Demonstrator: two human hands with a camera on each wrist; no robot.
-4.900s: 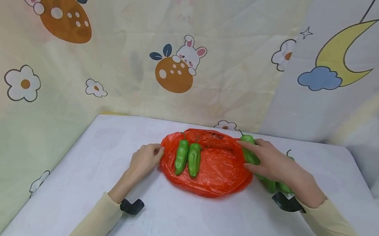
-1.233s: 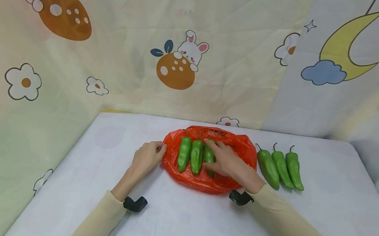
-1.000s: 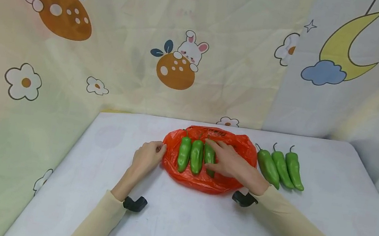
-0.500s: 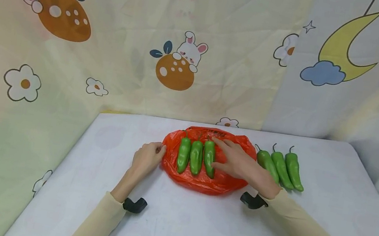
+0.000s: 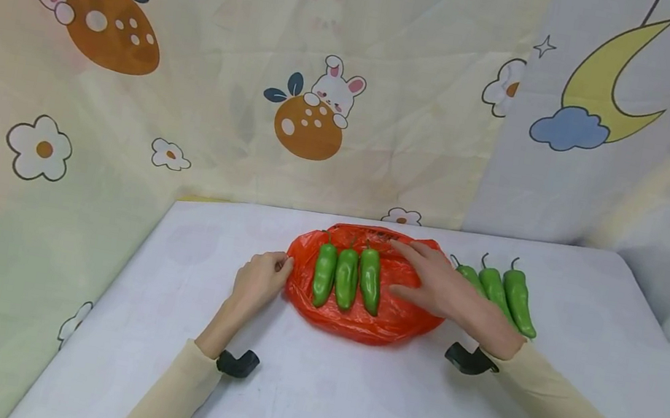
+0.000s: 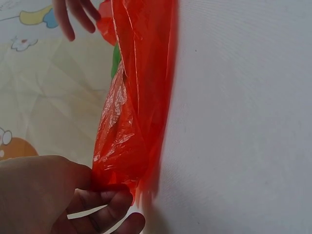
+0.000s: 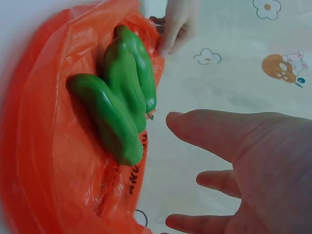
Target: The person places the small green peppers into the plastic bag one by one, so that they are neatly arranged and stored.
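A red plastic bag (image 5: 355,327) lies spread on the white table with three green peppers side by side on its left half, among them the rightmost pepper (image 5: 369,281). At the bag's left edge my left hand (image 5: 260,278) pinches the plastic between thumb and fingers; the left wrist view shows the gathered bag edge (image 6: 119,161) in that grip. Over the bag's right part, my right hand (image 5: 439,282) is spread, thumb and fingers apart, holding nothing. In the right wrist view the nearest pepper (image 7: 107,117) lies apart from its thumb.
Three more green peppers, including the outermost one (image 5: 519,299), lie on the table (image 5: 328,408) right of the bag, partly hidden behind my right hand and forearm. A patterned cloth backdrop (image 5: 406,102) hangs behind the table's far edge.
A third pepper has come from the right group onto the bag. My right hand has let go of it and moved off to the right. The left hand keeps its place.
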